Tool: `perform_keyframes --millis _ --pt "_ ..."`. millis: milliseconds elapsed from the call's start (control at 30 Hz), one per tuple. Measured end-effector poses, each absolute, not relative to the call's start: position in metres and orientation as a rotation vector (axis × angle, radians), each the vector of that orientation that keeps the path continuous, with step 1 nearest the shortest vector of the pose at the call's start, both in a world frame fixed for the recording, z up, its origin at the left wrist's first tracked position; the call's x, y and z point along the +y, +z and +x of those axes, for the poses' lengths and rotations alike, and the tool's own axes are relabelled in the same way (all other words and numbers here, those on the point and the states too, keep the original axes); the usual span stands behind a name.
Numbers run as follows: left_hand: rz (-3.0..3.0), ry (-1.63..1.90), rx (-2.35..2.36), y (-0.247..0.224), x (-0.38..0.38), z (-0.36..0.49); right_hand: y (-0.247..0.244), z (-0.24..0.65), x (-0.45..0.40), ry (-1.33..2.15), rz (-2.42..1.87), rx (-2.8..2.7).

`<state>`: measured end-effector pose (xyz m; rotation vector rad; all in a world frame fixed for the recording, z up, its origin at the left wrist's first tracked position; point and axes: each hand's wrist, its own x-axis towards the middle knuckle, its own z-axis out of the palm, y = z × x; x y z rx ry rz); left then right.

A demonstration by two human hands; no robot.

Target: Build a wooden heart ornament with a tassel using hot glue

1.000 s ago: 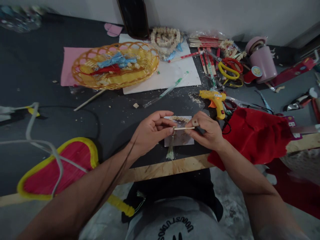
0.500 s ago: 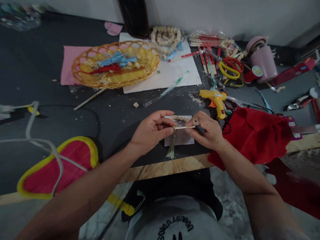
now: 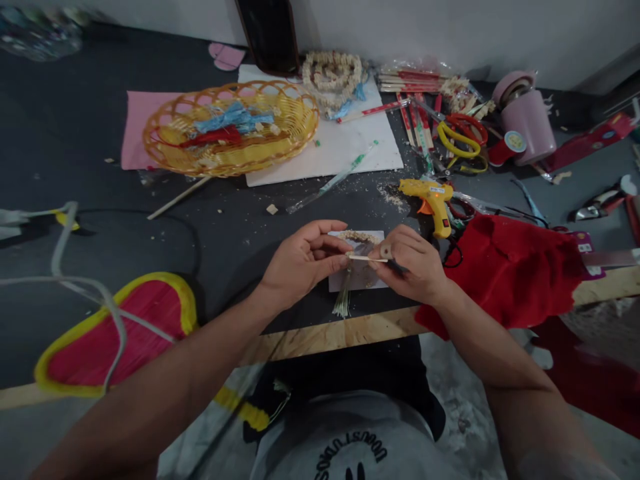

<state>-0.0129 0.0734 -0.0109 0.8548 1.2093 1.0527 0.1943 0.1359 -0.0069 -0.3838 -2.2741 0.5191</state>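
Near the front edge of the table, my left hand [image 3: 300, 267] pinches the top of a pale green tassel [image 3: 343, 301], whose threads hang below the fingertips. My right hand [image 3: 415, 261] has a thin, pale wooden stick [image 3: 361, 258] between thumb and fingers. Its left tip meets my left fingertips, where the exact contact is hidden. Underneath both hands lies a small white card [image 3: 336, 283]. A curved string of pale beads [image 3: 361, 235] rests at the card's far side, partly covered by my fingers.
A yellow glue gun [image 3: 433, 200] lies beyond my right hand, beside red cloth [image 3: 505, 273]. Farther back are a yellow basket [image 3: 295, 150], scissors [image 3: 457, 141], a thread spool [image 3: 507, 148] and a pink cup [image 3: 530, 127]. A grey cable [image 3: 117, 320] loops over the left side.
My right fingers have curled and shifted slightly left along the stick, and its right end sits a little lower. My left hand has barely moved.
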Motion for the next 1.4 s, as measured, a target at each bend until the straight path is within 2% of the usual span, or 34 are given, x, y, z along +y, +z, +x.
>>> perform_keyframes --millis 533,1033,1400 --pt "0.814 1.061 1.192 -0.0068 0.0741 -0.0146 -0.0064 0.1948 0.1341 0.496 -0.351 -2.291" --pt "0.736 1.096 1.137 -0.0073 0.074 -0.0154 -0.0108 0.2007 0.1325 0.227 -0.31 -2.346" --pt "0.654 1.162 1.114 -0.0056 0.075 -0.0119 -0.0122 0.2003 0.1304 0.208 -0.219 -2.396"
